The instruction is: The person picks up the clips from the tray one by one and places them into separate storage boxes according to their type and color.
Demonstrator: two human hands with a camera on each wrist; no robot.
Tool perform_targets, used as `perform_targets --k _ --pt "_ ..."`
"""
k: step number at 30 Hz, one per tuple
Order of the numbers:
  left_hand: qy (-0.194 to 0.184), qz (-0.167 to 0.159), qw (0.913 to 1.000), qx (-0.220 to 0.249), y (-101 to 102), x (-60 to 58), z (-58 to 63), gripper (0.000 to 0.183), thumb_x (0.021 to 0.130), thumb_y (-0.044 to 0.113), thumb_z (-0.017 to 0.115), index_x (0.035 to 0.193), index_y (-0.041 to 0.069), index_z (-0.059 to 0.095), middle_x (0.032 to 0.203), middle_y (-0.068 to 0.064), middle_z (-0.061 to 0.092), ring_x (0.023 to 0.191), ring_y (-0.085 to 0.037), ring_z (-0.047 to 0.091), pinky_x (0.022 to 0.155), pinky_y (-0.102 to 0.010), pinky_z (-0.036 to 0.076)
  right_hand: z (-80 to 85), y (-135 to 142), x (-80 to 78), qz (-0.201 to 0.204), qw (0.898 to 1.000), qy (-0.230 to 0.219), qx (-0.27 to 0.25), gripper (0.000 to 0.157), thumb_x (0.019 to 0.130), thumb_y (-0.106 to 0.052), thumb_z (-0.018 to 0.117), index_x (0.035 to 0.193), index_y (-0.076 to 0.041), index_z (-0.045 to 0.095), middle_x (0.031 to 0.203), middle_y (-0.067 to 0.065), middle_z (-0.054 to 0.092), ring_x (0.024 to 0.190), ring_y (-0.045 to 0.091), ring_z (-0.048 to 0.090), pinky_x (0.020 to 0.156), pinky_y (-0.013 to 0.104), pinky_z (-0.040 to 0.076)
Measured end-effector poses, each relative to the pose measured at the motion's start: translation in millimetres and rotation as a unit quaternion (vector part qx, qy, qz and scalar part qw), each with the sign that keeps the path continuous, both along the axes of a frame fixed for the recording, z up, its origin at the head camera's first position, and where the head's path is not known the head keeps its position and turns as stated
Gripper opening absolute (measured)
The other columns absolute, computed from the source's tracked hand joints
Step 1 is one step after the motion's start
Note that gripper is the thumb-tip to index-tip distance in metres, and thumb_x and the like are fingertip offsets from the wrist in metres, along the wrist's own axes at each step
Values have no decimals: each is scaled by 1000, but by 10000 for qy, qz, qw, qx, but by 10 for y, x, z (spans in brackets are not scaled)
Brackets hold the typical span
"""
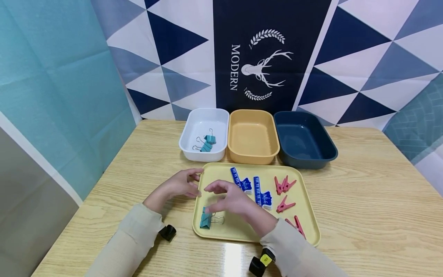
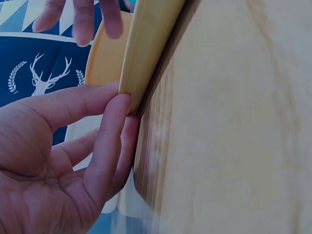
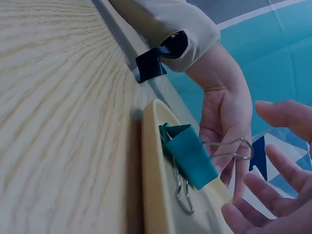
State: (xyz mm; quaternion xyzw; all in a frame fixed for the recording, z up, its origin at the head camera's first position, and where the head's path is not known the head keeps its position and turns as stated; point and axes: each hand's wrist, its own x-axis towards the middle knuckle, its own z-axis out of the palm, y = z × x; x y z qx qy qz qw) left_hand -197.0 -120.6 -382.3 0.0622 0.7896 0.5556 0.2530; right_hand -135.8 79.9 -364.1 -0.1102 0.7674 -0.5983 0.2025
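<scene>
My left hand (image 1: 181, 184) pinches the left rim of a pale yellow tray (image 2: 146, 53) between thumb and fingers. Over the left part of the tray hovers my right hand (image 1: 230, 198), fingers spread and nothing held. Just below its fingertips a teal binder clip (image 1: 205, 220) with wire handles lies in the tray. The right wrist view shows this binder clip (image 3: 190, 156) close up, apart from the right hand (image 3: 282, 195). Two blue piano-patterned clips (image 1: 263, 198) lie mid-tray, one partly behind the right hand. Several pink clothespins (image 1: 285, 204) are on the right side, one partly hidden by the sleeve.
Behind the tray stand three bins side by side: a white bin (image 1: 187, 148) holding several teal binder clips (image 1: 206, 147), a yellow bin (image 1: 253, 144) and a dark blue bin (image 1: 304, 142). Wooden tabletop (image 1: 367, 200) surrounds them. A patterned cloth (image 1: 187, 57) hangs at the back.
</scene>
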Motion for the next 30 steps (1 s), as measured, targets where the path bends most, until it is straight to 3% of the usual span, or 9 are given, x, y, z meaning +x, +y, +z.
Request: perform_targets --k 5,11,22,30 --pt "33 -69 10000 21 -8 -3 12 77 72 -13 69 140 4 39 116 -18 45 90 -25 56 71 -35 58 -44 29 22 419 9990 -15 174 54 63 -4 84 111 -8 62 119 6 53 115 28 44 96 43 42" --pt "81 -129 9999 11 -12 -11 2 77 72 -13 69 141 2 38 117 -19 45 90 -25 57 71 -35 58 -84 43 38 676 9962 -18 549 54 61 -1 84 110 -12 64 112 4 57 99 23 50 89 37 44" --pt "23 -68 10000 3 -10 -5 5 78 71 -14 69 141 3 38 115 -18 46 89 -24 60 71 -35 58 -145 38 49 738 9963 188 408 24 69 -3 79 92 -5 71 96 -1 65 94 15 55 89 33 46" --pt "31 -78 10000 -14 -5 -4 11 77 72 -13 70 141 3 38 117 -18 46 89 -24 59 71 -35 58 -142 33 56 502 9985 111 197 15 77 -8 75 91 -3 71 88 2 68 77 13 60 67 26 51"
